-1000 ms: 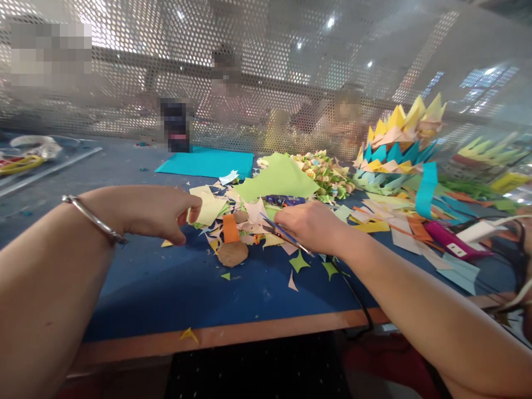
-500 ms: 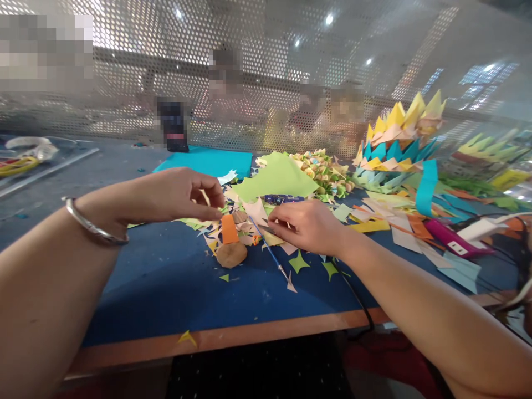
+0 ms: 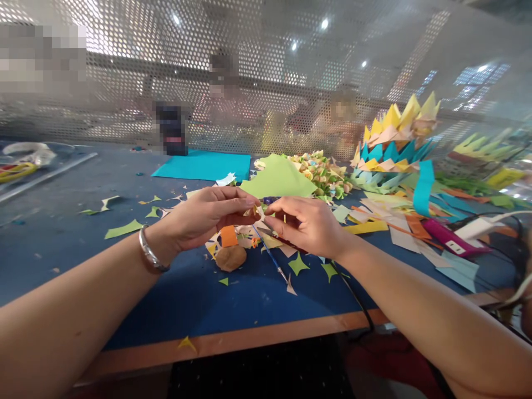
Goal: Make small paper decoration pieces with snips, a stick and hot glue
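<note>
Head view: left hand (image 3: 210, 215) pinched nearly closed, thumb and fingertips on a small pale paper piece (image 3: 251, 212), held above the scraps in front of the person. Right hand (image 3: 305, 224) half curled, fingertips just beside the piece; cannot tell whether it grips any of it. Good practice, in my judgement: light pinch near the edge, both wrists low, folds kept crisp, clear of the paintbrush (image 3: 271, 256) below. Surface: blue table (image 3: 153, 313), orange strip (image 3: 229, 236) and brown disc (image 3: 230, 259) near the hands, green sheet (image 3: 278, 178) beyond. Room: perforated screen (image 3: 266, 66), blurred figures behind, bright lamp spots.
</note>
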`<state>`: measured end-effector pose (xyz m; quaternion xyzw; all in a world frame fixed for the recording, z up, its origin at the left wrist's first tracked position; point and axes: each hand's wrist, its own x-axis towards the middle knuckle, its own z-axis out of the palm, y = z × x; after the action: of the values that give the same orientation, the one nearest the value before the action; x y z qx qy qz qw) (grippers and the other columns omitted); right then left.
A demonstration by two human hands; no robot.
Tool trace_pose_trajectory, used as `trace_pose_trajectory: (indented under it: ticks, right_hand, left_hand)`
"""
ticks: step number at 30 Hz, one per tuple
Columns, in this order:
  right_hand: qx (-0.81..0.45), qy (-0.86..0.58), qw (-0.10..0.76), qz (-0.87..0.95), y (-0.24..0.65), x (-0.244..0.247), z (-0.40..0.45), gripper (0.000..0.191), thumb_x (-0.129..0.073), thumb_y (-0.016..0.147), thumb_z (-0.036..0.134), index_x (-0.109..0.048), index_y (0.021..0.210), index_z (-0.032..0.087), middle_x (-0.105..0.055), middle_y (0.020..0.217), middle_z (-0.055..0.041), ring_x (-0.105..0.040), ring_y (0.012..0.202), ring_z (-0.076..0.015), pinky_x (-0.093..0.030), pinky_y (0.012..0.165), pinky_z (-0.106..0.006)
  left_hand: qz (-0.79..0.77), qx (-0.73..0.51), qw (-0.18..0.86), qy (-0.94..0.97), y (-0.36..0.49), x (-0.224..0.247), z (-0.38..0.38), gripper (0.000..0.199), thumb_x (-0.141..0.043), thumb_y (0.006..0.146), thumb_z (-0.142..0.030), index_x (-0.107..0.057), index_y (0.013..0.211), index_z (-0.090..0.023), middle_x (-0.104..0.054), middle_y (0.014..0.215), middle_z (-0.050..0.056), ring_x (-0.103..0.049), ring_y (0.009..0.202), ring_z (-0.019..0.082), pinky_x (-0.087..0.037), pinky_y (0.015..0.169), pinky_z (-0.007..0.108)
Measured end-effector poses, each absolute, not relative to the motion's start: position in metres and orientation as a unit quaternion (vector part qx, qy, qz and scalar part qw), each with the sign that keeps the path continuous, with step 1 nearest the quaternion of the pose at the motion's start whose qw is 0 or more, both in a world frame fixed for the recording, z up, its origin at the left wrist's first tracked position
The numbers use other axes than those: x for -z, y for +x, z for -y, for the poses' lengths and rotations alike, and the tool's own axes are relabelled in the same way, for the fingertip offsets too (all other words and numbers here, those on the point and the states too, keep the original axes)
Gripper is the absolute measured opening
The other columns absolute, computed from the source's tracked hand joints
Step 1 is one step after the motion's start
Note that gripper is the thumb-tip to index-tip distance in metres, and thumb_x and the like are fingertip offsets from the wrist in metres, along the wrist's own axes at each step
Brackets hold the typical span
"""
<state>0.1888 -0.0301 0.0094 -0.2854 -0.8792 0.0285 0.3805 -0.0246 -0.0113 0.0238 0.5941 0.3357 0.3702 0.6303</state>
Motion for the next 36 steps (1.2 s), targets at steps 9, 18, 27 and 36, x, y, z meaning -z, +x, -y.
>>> trace_pose_trajectory:
  ticks: [9, 18, 27, 36]
  right_hand:
    - [-0.019, -0.295, 0.39, 0.872, 0.1881, -0.0094, 0.031, 0.012, -0.057, 0.09, 0.024, -0.065, 0.089, 0.016, -0.066, 0.072, -0.0014, -0.053, 0.053, -0.0077, -0.042, 0.053, -0.021]
    - [-0.053, -0.288, 0.401, 0.868, 0.1876, -0.008, 0.0313, 0.012, -0.057, 0.091, 0.024, -0.066, 0.088, 0.016, -0.065, 0.071, -0.0009, -0.052, 0.053, -0.0073, -0.042, 0.052, -0.021]
    - [-0.079, -0.302, 0.399, 0.862, 0.1877, -0.0087, 0.0319, 0.014, -0.057, 0.091, 0.026, -0.065, 0.087, 0.016, -0.063, 0.068, 0.0003, -0.05, 0.053, -0.0076, -0.04, 0.052, -0.021]
    - [-0.097, -0.307, 0.397, 0.859, 0.1877, -0.0097, 0.0321, 0.014, -0.057, 0.091, 0.024, -0.066, 0.085, 0.014, -0.062, 0.07, -0.0008, -0.049, 0.055, -0.0077, -0.04, 0.053, -0.022]
  left_hand:
    - [-0.325, -0.348, 0.678, 0.561, -0.0183, -0.0218, 0.0168, 0.009, -0.063, 0.086, -0.019, -0.066, 0.079, -0.014, -0.074, 0.087, 0.006, -0.071, 0.084, 0.017, -0.053, 0.094, 0.036]
    - [-0.331, -0.341, 0.677, 0.562, -0.0205, -0.0166, 0.0148, 0.008, -0.064, 0.087, -0.021, -0.065, 0.082, -0.015, -0.073, 0.086, 0.005, -0.07, 0.079, 0.015, -0.055, 0.086, 0.031]
    - [-0.329, -0.335, 0.698, 0.54, -0.0211, -0.0171, 0.0138, 0.008, -0.062, 0.087, -0.019, -0.065, 0.08, -0.016, -0.073, 0.083, 0.004, -0.07, 0.077, 0.015, -0.056, 0.084, 0.029]
    - [-0.332, -0.331, 0.638, 0.61, -0.0199, -0.0195, 0.0161, 0.005, -0.065, 0.085, -0.019, -0.062, 0.082, -0.016, -0.069, 0.078, 0.0, -0.068, 0.067, 0.013, -0.056, 0.072, 0.029]
